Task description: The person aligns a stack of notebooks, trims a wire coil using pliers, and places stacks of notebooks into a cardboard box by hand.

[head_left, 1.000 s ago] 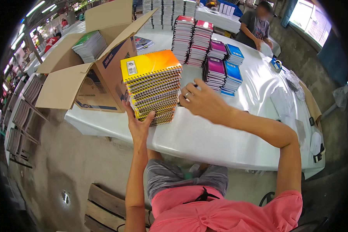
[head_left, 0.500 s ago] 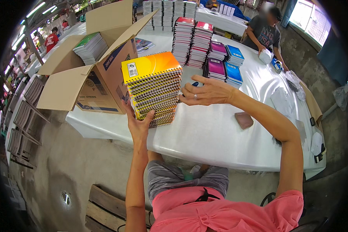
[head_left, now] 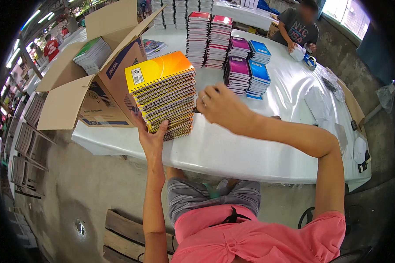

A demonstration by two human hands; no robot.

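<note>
The stack is a tall block of spiral notebooks. Its top cover runs from bright yellow at the left into orange at the right, with pale curved lines and a white barcode label near the left side. Wire coils face the person in close rows, dark and ridged against the smooth, glossy cover, and slivers of yellow and orange show between them.

It rests on the tabletop by the near edge, left of the middle, with the box just beyond its left side. The tabletop wears a shiny white covering with soft creases; the box is stiff brown cardboard, its flaps spread, near the left corner.

The left hand clasps the stack's lower left corner, thumb across the coils and fingers along the side, so the stack rises above and to the right of that palm. The right hand, ringed, is raised just beside the stack's right side, its fingers bent inward; whether they pinch anything, I cannot tell.

Farther from the near edge stand red piles, purple piles and blue piles, square-cornered blocks with pale page edges.
</note>
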